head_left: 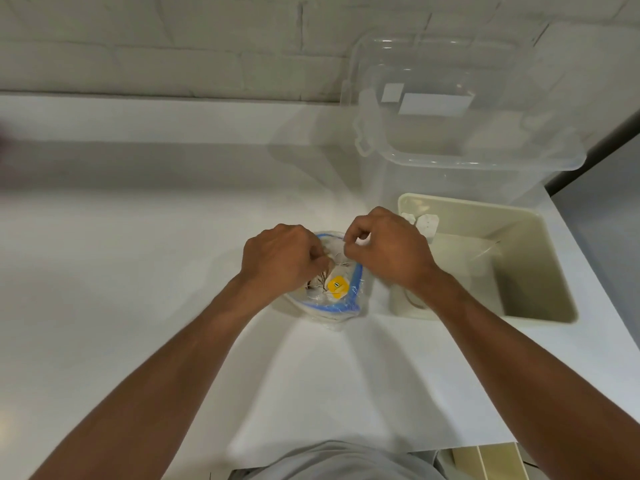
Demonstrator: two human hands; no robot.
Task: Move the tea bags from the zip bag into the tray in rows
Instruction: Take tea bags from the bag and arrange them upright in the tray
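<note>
Counter [138, 271]: white; the zip bag [346, 304] lies mid-counter.
Bin [467, 140]: clear, beyond and to the right of the zip bag.
Tray [540, 271]: just right of the zip bag, two tea bags in the far corner nearest it.
Left hand [277, 261]: fingers curled into the zip bag's open mouth; what it grasps is hidden.
Right hand [388, 251]: seemingly pinching the zip bag's far rim.
Tea bags [341, 268]: in the zip bag beneath both hands. They look light, soft and easily torn, and are probably best pinched by an edge or the yellow tag [337, 285].

The person wears a pale grey shirt [332, 460], seen low at the torso. Both forearms are bare down to the wrists, and the left grip [277, 261] and right grip [388, 251] are bare too.
</note>
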